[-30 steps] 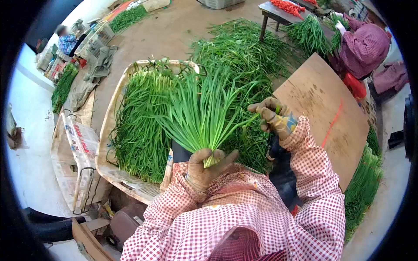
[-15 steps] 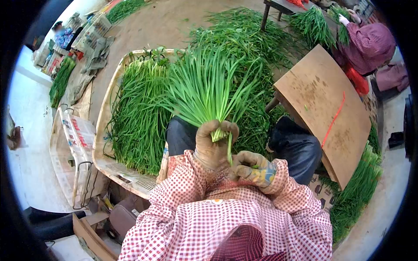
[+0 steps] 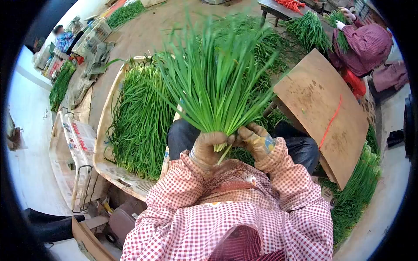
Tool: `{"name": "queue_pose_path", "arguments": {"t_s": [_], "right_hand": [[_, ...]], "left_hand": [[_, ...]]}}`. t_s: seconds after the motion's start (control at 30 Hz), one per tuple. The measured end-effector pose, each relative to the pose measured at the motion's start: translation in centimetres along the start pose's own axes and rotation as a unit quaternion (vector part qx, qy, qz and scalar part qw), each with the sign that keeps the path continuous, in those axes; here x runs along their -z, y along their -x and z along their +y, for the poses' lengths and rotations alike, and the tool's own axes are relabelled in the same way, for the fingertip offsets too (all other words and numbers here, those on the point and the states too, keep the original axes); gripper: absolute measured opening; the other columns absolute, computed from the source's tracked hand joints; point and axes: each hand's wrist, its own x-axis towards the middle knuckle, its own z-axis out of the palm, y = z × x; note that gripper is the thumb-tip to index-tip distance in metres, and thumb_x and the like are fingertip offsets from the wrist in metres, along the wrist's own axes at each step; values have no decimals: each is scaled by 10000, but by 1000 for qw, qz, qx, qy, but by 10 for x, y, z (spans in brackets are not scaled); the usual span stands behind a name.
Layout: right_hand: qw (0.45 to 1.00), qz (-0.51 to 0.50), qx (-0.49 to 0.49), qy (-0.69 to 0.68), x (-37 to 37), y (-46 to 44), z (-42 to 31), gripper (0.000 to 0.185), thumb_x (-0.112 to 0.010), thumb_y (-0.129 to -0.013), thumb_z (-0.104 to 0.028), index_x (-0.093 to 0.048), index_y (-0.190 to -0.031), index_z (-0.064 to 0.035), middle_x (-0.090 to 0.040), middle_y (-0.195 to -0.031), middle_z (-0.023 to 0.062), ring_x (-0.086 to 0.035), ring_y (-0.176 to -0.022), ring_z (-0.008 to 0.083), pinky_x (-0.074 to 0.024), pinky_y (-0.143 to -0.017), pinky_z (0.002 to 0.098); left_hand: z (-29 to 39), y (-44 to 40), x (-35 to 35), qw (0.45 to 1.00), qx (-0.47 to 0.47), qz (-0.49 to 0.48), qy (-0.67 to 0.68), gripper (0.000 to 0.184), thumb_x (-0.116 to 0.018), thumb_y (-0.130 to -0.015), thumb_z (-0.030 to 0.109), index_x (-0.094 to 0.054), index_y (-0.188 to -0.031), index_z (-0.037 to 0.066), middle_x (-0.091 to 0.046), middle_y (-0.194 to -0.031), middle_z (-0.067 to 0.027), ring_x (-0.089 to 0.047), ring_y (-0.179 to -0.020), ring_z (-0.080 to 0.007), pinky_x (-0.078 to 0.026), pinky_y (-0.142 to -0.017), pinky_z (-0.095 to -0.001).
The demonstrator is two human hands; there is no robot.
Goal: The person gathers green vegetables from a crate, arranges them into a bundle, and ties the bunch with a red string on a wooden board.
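Observation:
A fanned bunch of garlic chives [image 3: 215,93] stands upright in front of me, its leaves spread upward and slightly blurred. My left hand [image 3: 208,147], in a dirty tan work glove, is closed around the pale stem ends. One stem [image 3: 224,153] pokes out lower than the others, below the left fingers. Against the bunch's right side is my right hand [image 3: 257,142], also gloved, with a blue and yellow patch on the glove. Its fingers are pinched at the stems; the fingertips are partly hidden.
A large pale crate [image 3: 104,126] to my left holds many chives [image 3: 141,117]. More loose chives [image 3: 274,48] lie on the floor ahead. A tilted brown board [image 3: 320,108] with a red strip [image 3: 332,124] stands at right. A co-worker [image 3: 363,48] handles chives at upper right; another person [image 3: 64,39] sits far left.
My right hand has risen from below, where it held a single downward stem, to the side of the bunch. The bunch has come nearer, and its leaves rise higher in view.

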Motion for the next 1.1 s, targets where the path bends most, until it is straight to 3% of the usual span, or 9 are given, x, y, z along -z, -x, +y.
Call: {"name": "queue_pose_path", "arguments": {"t_s": [0.13, 0.3, 0.43, 0.5, 0.6, 0.8, 0.9, 1.03, 1.1], "right_hand": [[985, 129, 86, -69, 7, -9, 22, 302, -669, -847, -290, -614, -1014, -45, -643, -903, 63, -632, -771, 202, -546, -633, 341], [973, 226, 23, -42, 5, -3, 5, 293, -743, -785, -271, -549, -737, -58, -592, -664, 38, -593, -564, 122, -479, -447, 242], [980, 192, 54, -23, 7, -11, 15, 233, -714, -813, -239, -586, -808, -44, -611, -691, 44, -612, -599, 123, -508, -479, 250], [976, 202, 79, -15, -8, -10, 9, 210, -699, -826, -210, -618, -886, -26, -634, -753, 56, -619, -623, 133, -521, -506, 252], [978, 166, 106, -65, -1, -21, 33, 231, -694, -831, -222, -635, -938, -27, -647, -809, 37, -606, -652, 126, -512, -543, 252], [997, 51, -63, 8, 9, 7, 8, 539, -654, -836, -411, -489, -1240, -95, -583, -1110, 62, -592, -853, 168, -483, -748, 295], [991, 112, -56, -49, 23, 0, 6, 559, -649, -838, -413, -464, -1278, -120, -566, -1164, 65, -582, -964, 214, -459, -838, 332], [985, 96, 141, 29, 12, -21, 15, 525, -686, -799, -245, -489, -1245, -49, -594, -1143, 89, -564, -1063, 257, -424, -940, 384], [991, 101, 64, -62, 1, -19, 8, 497, -681, -768, -131, -511, -1219, -12, -613, -1128, 98, -588, -1021, 262, -449, -928, 393]], "left_hand": [[5, 13, -7, 994, -5, 61, -93, 522, -719, -631, 68, -556, -1122, -4, -636, -948, -105, -619, -819, -214, -541, -783, -397], [4, 17, -8, 967, 63, 83, -232, 582, -691, -602, 81, -543, -1159, -4, -628, -1019, -94, -598, -783, -188, -506, -647, -300], [-4, 23, -13, 959, 33, 126, -250, 533, -670, -597, 75, -576, -1116, 2, -634, -996, -82, -594, -772, -173, -476, -621, -271], [-2, 25, -14, 969, 71, 117, -207, 580, -668, -608, 7, -536, -1173, 33, -604, -1051, -75, -588, -947, -206, -523, -732, -334], [-15, 29, -7, 969, 28, 143, -197, 532, -658, -601, 53, -568, -1123, 5, -631, -960, -68, -593, -753, -184, -499, -631, -296], [2, 46, -2, 950, 111, 159, -244, 580, -658, -579, 42, -562, -1149, 6, -632, -1010, -78, -610, -858, -212, -500, -738, -317], [8, 50, 11, 931, 58, 76, -353, 578, -682, -617, -25, -559, -1179, 26, -620, -1086, -72, -580, -960, -183, -479, -809, -284], [-3, 57, 41, 907, 48, 14, -418, 654, -674, -553, 33, -553, -1196, 16, -607, -1150, -80, -567, -1029, -219, -448, -897, -335], [-6, 58, 30, 936, 29, 4, -352, 672, -673, -546, 35, -541, -1205, 8, -598, -1168, -89, -563, -1048, -224, -442, -913, -336]]}}
